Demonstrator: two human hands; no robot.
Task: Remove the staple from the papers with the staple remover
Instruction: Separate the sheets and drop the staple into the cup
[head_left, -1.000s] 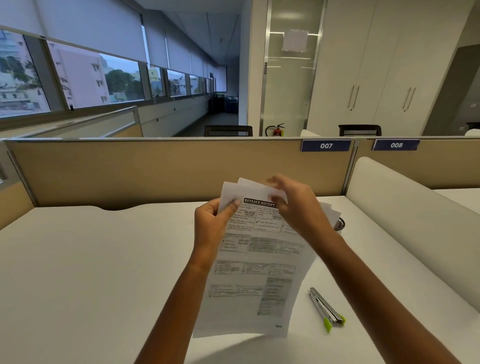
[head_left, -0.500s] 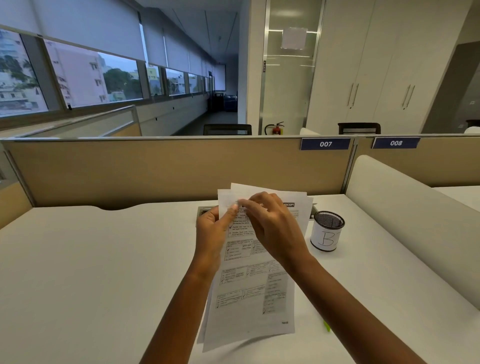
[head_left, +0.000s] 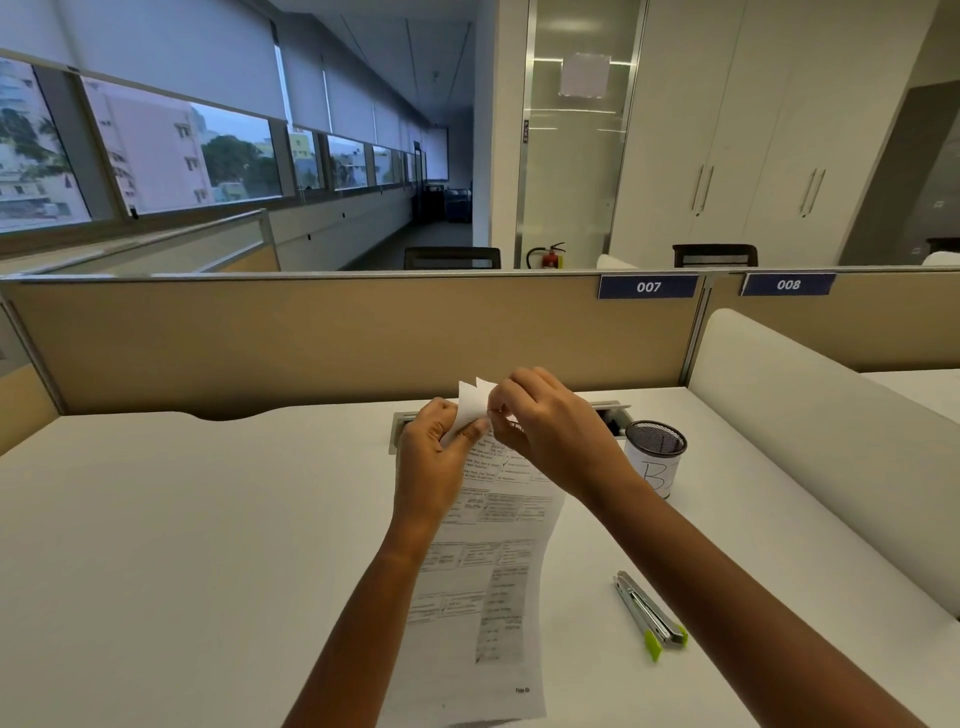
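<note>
The printed papers (head_left: 488, 571) hang in front of me over the white desk, held at their top left corner. My left hand (head_left: 431, 457) pinches that corner, where the sheets fan apart. My right hand (head_left: 545, 426) has its fingertips pinched on the same corner, right beside the left thumb; the staple itself is too small to see. The staple remover (head_left: 649, 613), silver with lime-green tips, lies on the desk to the right of the papers, under my right forearm, touched by neither hand.
A black mesh cup (head_left: 655, 457) with a white label marked B stands right of my hands. A cable slot (head_left: 613, 410) runs behind them. The beige partition (head_left: 311, 338) closes the desk's far edge and a white divider (head_left: 810, 441) its right side.
My right hand moved left along the papers' top edge to the top left corner beside my left hand. The sheets' corner now fans open. The mesh cup came into view.
</note>
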